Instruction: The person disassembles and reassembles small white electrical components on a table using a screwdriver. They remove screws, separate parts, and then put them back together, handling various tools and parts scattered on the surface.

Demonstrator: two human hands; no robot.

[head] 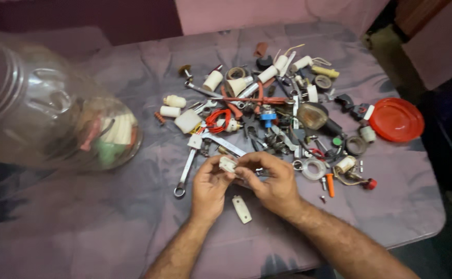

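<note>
My left hand and my right hand meet over the table near its front middle. Together they pinch a small cream-white plastic part between their fingertips. A flat white oblong plate lies on the cloth just below the hands. A steel spanner lies just left of my left hand. Behind the hands spreads a heap of small hardware: white plastic fittings, red wire, screws, rings and metal tools.
A big clear plastic jar lies on its side at the left with some parts inside. A red round lid sits at the right edge. A purple cloth covers the table. An orange wall plug lies right of my hands.
</note>
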